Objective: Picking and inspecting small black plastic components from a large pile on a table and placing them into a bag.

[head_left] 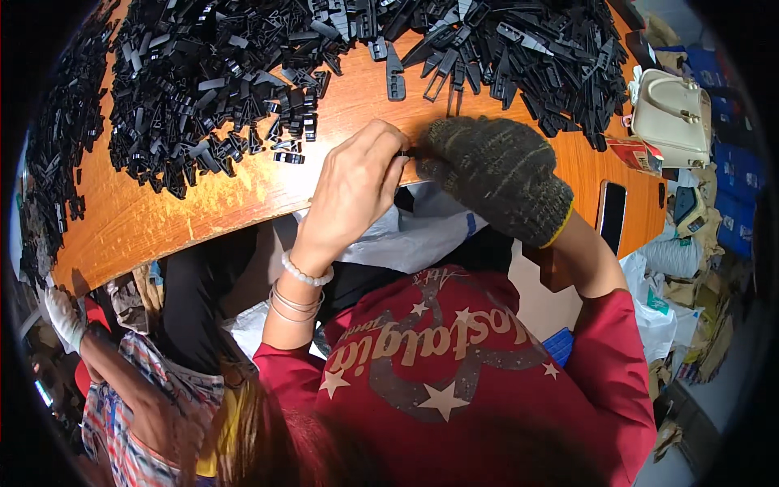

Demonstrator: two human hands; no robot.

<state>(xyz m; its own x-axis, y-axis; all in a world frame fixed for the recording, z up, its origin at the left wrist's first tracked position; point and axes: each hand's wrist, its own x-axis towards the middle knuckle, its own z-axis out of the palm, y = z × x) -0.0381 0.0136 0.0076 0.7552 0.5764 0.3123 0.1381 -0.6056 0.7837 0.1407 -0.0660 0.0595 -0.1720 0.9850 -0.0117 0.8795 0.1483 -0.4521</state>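
My left hand [357, 178] is bare, with a beaded bracelet and thin bangles at the wrist. Its thumb and fingers pinch a small black plastic piece [408, 152], mostly hidden by the fingers. On the other side of that piece, my right hand [495, 178], in a dark knitted glove with a yellow hem, is curled closed against it. Both hands meet just above the table's near edge. Beyond my left hand lies a heap of small black plastic clips [203, 97]. Past my right hand is a pile of longer, flat, tapered black plastic parts [519, 49].
The wooden table [219, 207] curves around in front of me. To the right are a phone [612, 215], a red packet [637, 154] and a cream handbag [669, 118]. A white plastic sheet [414, 239] hangs over my lap. At left, a co-worker's gloved hand [65, 316] reaches near another black heap.
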